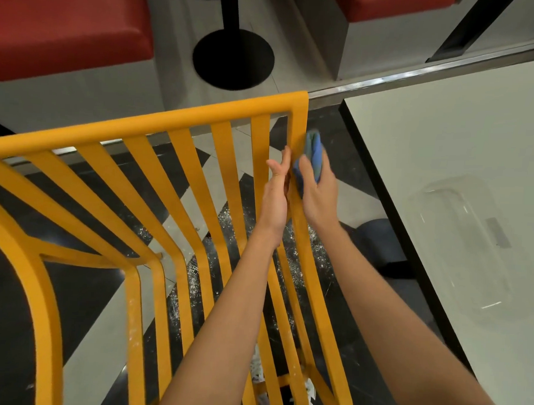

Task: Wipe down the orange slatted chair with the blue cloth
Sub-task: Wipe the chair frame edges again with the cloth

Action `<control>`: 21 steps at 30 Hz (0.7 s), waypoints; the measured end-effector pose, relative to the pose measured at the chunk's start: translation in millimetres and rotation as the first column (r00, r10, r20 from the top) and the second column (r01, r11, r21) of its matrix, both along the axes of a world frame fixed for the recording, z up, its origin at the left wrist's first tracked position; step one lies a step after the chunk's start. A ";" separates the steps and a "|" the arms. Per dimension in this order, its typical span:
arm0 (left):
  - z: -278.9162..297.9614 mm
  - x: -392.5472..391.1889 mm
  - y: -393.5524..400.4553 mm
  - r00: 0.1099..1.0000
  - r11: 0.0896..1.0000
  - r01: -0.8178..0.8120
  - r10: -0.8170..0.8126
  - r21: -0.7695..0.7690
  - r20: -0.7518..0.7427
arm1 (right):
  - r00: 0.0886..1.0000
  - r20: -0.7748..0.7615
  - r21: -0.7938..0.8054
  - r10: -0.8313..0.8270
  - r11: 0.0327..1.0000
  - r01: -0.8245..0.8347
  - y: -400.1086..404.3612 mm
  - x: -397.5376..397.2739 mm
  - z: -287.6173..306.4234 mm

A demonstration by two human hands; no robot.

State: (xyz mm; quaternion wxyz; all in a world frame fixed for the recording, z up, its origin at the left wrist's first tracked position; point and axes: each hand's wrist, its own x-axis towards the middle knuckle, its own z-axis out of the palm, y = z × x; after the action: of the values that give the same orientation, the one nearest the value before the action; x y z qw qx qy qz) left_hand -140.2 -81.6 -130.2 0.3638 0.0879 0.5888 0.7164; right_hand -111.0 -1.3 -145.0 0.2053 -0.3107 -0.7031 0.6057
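- Right hand (316, 189) grips the bunched blue cloth (312, 155), pressing it on the outer side of the orange slatted chair (177, 120) at its rightmost upright, just below the top rail's right corner.
- Left hand (276, 193) lies flat and straight-fingered against that upright's inner side, bracing it.
- Soft and light, the cloth likely folds round narrow slats; holding it wadded in the palm seems best.
- Chair frame looks stiff, smooth, probably light enough to shift under pressure.
- White table (461, 154) stands just beside, on the right.
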 end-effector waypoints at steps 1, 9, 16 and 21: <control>-0.6 -1.4 -0.2 1.000 1.000 -0.001 0.001 -0.010 0.002 | 0.996 0.090 0.009 0.010 1.000 -0.011 -6.0 18.4 -12.4; -34.1 38.2 -6.0 0.997 0.996 -0.022 0.029 -0.089 0.075 | 0.923 0.369 -0.027 0.105 0.994 -0.103 8.6 31.3 -15.0; -38.1 47.7 -12.7 0.983 0.998 -0.013 0.023 -0.057 0.183 | 0.847 0.515 -0.217 0.132 0.976 -0.020 -6.4 85.1 -29.6; -36.2 48.7 -11.4 0.974 0.999 -0.032 0.038 -0.033 0.222 | 0.723 0.651 -0.271 0.232 0.961 -0.065 19.6 53.5 -19.4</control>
State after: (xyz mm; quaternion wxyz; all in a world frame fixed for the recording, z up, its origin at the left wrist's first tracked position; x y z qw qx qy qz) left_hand -91.5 -93.0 -166.3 0.4160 -0.0083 0.5562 0.7194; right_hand -57.5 18.4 -164.4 -0.1513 -0.4733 -0.6776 0.5423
